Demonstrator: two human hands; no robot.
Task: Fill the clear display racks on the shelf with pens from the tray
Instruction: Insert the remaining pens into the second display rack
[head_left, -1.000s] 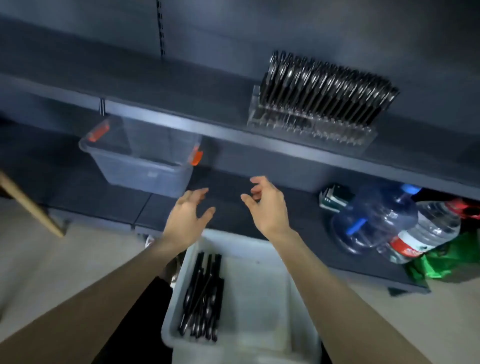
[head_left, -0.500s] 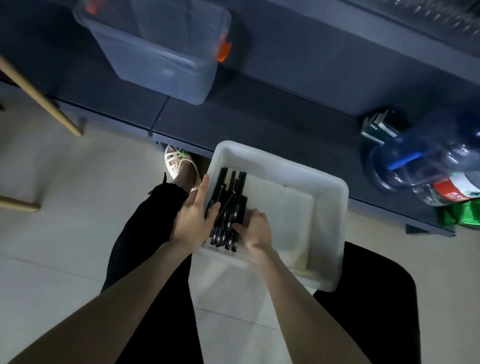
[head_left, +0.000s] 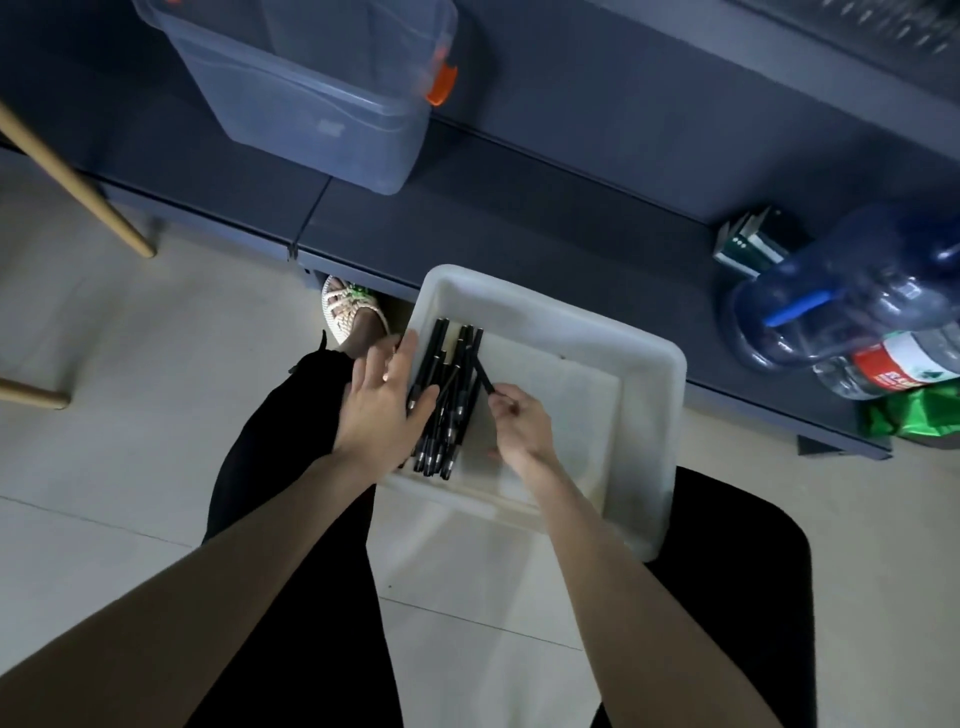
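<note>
A white plastic tray (head_left: 644, 364) rests on my lap, with several black pens (head_left: 447, 400) bunched along its left side. My left hand (head_left: 382, 400) lies over the tray's left rim, its fingers spread and straight, the thumb touching the pens. My right hand (head_left: 517, 418) is inside the tray and pinches one black pen (head_left: 483, 376), which is lifted at an angle off the bunch. The clear display rack is only a dark blurred strip (head_left: 883, 26) at the top right edge.
A dark low shelf (head_left: 519, 208) runs across in front of me. On it stand a clear storage bin (head_left: 317, 98) with orange clips, a blue water jug (head_left: 841, 306), a bottle with a red label (head_left: 893, 364) and small boxes (head_left: 753, 244). A wooden leg (head_left: 78, 182) stands at left.
My view dropped from the upper shelf and rack to the tray. Both hands came down to the pens. The right hand has since pinched one pen and raised it off the bunch.
</note>
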